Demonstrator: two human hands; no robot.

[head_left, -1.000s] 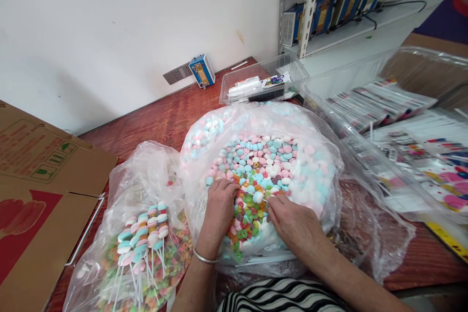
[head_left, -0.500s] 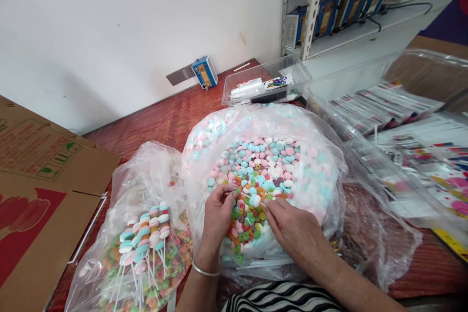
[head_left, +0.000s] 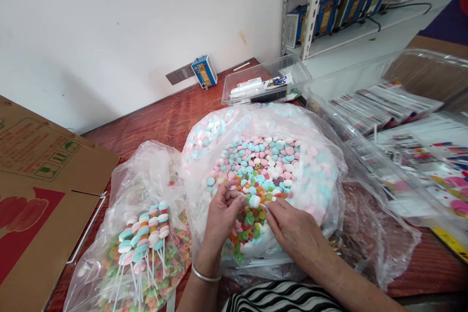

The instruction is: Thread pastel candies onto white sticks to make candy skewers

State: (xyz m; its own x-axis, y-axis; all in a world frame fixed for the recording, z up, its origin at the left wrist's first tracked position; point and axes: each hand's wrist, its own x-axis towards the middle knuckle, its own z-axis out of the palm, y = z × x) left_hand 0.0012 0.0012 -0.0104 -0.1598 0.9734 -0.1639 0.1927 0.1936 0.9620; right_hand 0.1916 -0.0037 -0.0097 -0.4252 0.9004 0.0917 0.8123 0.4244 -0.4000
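Note:
A big clear plastic bag (head_left: 321,131) lies open before me, full of pastel pink, blue and white candies (head_left: 265,161) with small coloured ring candies (head_left: 248,222) at its near side. My left hand (head_left: 223,214) and my right hand (head_left: 288,226) are both over the ring candies. Between them they pinch a thin white stick (head_left: 261,204) with a white candy (head_left: 255,201) threaded on it. The left fingertips close on the candy end, the right fingertips on the other end.
A second clear bag (head_left: 146,170) at the left holds finished candy skewers (head_left: 146,239). A cardboard box (head_left: 40,195) lies at far left. Clear plastic bins (head_left: 296,66) with packaging stand behind and at right on the wooden table (head_left: 161,117). Loose white sticks (head_left: 263,262) lie near me.
My hands rose out of the ring candies and came together on a stick. A white candy now sits on it, and the left fingers have closed in on that candy.

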